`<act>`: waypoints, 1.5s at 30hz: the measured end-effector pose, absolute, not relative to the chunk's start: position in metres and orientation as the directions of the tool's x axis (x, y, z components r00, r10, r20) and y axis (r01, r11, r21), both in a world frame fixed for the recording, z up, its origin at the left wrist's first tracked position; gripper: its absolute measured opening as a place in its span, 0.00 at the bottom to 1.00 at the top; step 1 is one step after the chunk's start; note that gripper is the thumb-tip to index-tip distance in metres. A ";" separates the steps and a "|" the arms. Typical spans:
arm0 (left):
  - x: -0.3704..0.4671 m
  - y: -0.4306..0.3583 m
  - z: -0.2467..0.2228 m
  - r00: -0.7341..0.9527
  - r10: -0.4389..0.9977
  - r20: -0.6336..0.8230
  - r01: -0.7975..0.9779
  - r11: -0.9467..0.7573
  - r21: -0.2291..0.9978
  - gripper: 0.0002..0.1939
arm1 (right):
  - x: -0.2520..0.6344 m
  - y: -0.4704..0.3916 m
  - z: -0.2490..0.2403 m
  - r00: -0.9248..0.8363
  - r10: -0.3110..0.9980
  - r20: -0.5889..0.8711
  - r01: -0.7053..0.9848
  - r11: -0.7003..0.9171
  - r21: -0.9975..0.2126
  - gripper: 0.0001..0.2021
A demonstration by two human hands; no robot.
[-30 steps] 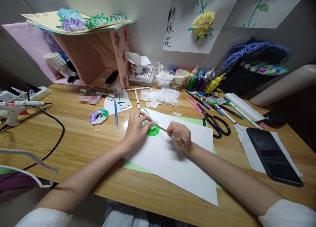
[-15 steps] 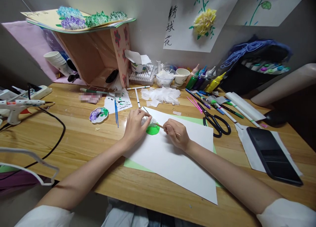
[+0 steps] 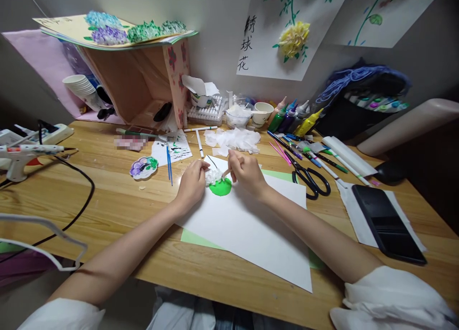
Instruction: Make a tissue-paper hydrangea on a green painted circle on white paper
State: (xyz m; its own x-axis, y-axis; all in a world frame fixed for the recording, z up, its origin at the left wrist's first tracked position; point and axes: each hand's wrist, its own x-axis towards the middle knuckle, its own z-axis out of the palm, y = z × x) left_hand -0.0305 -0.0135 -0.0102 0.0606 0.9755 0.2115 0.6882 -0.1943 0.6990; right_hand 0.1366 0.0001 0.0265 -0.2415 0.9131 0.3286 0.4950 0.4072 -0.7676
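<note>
A white sheet of paper [image 3: 265, 234] lies on the desk with a bright green round patch [image 3: 220, 187] near its far left end. White crumpled tissue petals [image 3: 213, 177] cover the upper left of that patch. My left hand [image 3: 193, 182] rests on the sheet's left edge, beside the petals, its fingers loosely bent and partly hidden. Closed around a thin wooden stick [image 3: 225, 173], my right hand [image 3: 247, 174] is just right of the patch. The stick's tip points down at the edge of the petals; most of its shaft is hidden by the fingers.
Loose tissue pieces [image 3: 233, 139] lie beyond the sheet. A paint palette [image 3: 143, 168] and blue brushes [image 3: 169, 162] are left; black scissors [image 3: 310, 179], pens and a phone [image 3: 387, 222] lie right. Paint bottles [image 3: 294, 119] stand behind. A glue gun [image 3: 25, 158] trails its cable at far left.
My right hand has moved up and slightly left, and the stick has turned more upright. The left hand has drawn back off the petals, so more of them show.
</note>
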 end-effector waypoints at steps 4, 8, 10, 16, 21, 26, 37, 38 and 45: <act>-0.032 -0.014 -0.010 0.082 0.973 0.215 0.690 -0.211 0.692 0.13 | 0.126 0.012 0.034 -0.200 0.937 0.287 0.547 0.350 -0.760 0.24; -0.033 -0.014 -0.010 0.098 0.971 0.220 0.695 -0.225 0.683 0.13 | 0.132 0.011 0.036 -0.163 0.928 0.336 0.513 0.370 -0.774 0.26; -0.033 -0.014 -0.010 0.103 0.970 0.221 0.700 -0.228 0.676 0.13 | 0.136 0.008 0.037 -0.156 0.919 0.363 0.482 0.391 -0.784 0.26; -0.033 -0.014 -0.009 0.112 0.968 0.225 0.704 -0.237 0.669 0.13 | 0.142 0.004 0.033 -0.277 0.870 0.409 0.473 0.494 -0.730 0.25; -0.033 -0.014 -0.009 0.113 0.968 0.226 0.707 -0.238 0.666 0.14 | 0.141 0.003 0.029 -0.302 0.862 0.406 0.479 0.506 -0.717 0.25; -0.033 -0.014 -0.009 0.111 0.969 0.223 0.712 -0.234 0.662 0.13 | 0.140 0.002 0.029 -0.317 0.863 0.392 0.485 0.503 -0.715 0.25; -0.032 -0.015 -0.008 0.124 0.962 0.243 0.730 -0.254 0.635 0.13 | 0.133 0.014 0.025 -0.112 0.954 0.279 0.471 0.298 -0.830 0.25; -0.032 -0.015 -0.008 0.122 0.963 0.241 0.734 -0.251 0.631 0.13 | 0.131 0.015 0.024 -0.099 0.956 0.276 0.473 0.289 -0.832 0.26; -0.033 -0.014 -0.007 0.120 0.966 0.228 0.734 -0.241 0.635 0.13 | 0.139 0.015 0.039 -0.114 0.946 0.303 0.380 0.323 -0.867 0.26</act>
State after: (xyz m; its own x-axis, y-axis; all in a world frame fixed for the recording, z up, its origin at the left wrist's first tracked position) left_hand -0.0329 -0.0145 -0.0066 0.1195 0.9663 0.2278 0.7339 -0.2405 0.6353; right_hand 0.1389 0.0153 0.0387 -0.1138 0.9462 0.3030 0.3796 0.3232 -0.8669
